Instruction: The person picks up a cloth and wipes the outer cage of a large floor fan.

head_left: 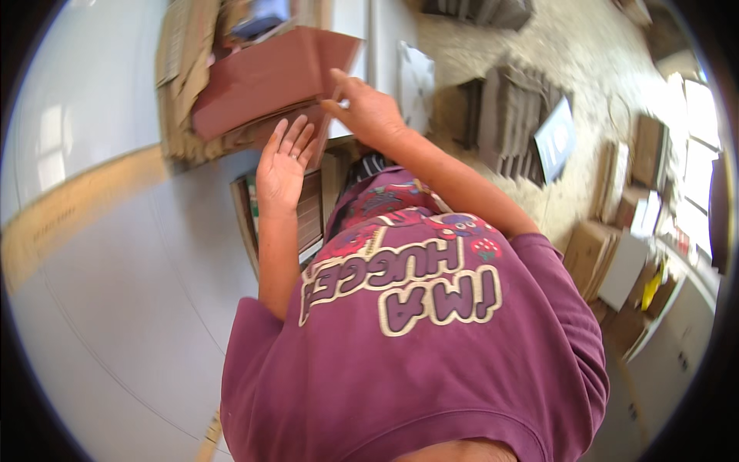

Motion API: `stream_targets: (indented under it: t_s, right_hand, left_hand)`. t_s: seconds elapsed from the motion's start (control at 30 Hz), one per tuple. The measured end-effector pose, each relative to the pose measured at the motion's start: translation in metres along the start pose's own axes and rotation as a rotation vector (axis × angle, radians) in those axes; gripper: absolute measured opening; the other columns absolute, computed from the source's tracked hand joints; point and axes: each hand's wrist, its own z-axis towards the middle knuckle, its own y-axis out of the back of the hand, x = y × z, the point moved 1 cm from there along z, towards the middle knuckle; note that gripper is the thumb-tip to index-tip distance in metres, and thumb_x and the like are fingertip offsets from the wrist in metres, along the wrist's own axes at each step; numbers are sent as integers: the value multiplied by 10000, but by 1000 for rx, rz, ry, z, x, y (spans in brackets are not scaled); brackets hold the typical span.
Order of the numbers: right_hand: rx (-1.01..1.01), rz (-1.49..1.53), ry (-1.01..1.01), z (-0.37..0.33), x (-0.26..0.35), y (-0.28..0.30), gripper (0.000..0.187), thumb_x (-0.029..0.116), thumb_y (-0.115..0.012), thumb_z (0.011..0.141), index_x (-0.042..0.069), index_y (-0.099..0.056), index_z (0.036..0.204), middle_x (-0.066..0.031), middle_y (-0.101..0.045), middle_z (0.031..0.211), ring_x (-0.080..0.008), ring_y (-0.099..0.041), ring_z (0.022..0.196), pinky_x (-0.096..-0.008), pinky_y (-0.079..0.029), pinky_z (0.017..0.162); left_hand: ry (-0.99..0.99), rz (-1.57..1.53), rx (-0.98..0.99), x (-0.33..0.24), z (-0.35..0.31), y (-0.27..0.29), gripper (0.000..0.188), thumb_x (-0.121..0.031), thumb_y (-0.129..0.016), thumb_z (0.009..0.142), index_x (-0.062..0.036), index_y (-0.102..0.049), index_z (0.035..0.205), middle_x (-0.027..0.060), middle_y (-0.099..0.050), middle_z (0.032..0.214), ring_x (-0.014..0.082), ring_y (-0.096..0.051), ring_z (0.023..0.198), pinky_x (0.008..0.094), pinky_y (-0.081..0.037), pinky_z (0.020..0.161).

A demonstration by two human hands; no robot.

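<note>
Up by the brown cardboard stack, my left grip is hanging empty, palm up, probably for steadying the reddish-brown sheet that's lying on top. My right grip is sitting by its right edge, too blurry to tell if I'm pinching it.

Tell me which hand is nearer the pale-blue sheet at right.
Right. The right hand is left of the pale-blue sheet, by the right end of the dark-red board; the left hand is farther left.

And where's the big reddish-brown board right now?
In the head view, the reddish-brown board lies upper left of centre, over brown cardboard, its right end beside the right hand.
</note>
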Motion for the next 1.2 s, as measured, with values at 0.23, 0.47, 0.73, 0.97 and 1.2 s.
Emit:
stream_targets:
  t_s: [0.23,0.47,0.73,0.97,1.2]
  right_hand:
    - [-155,-24,193,-48,-28,7,436,368,-564,846,83,-539,1175,-114,-587,991,-294,-560,962,-391,-471,823]
    - [-319,508,-337,-60,-169,34,485,362,-585,847,-5,-568,1163,-165,-656,980,-253,-632,911,-354,-486,785]
    - [-1046,1612,-714,-170,-362,99,338,185,-530,892,-29,-486,1150,-163,-608,1072,-241,-617,886,-353,-526,746]
    - [-1271,1749,-900,-228,-447,83,313,155,-494,910,-18,-448,1167,-171,-588,1092,-261,-605,909,-376,-525,768]
    - [-1405,1918,-818,-217,-503,70,425,159,-480,929,-17,-352,1294,-211,-520,1207,-286,-594,962,-383,-529,779]
  left_hand:
    - [332,-162,227,59,12,-45,476,-263,-458,940,18,-349,1308,193,-488,1256,278,-509,1120,433,-387,992]
    - [433,230,201,84,16,-74,462,-230,-443,947,28,-341,1317,217,-443,1300,329,-467,1185,439,-419,972]
    - [526,418,141,119,19,-66,420,-224,-467,936,16,-424,1278,170,-550,1169,263,-569,1026,379,-483,872]
    - [600,475,51,154,17,-62,380,-220,-482,937,9,-444,1238,160,-583,1106,248,-599,950,360,-508,810]
    - [668,550,-28,182,19,-49,385,-224,-493,927,10,-454,1230,173,-591,1095,258,-602,936,372,-505,802]
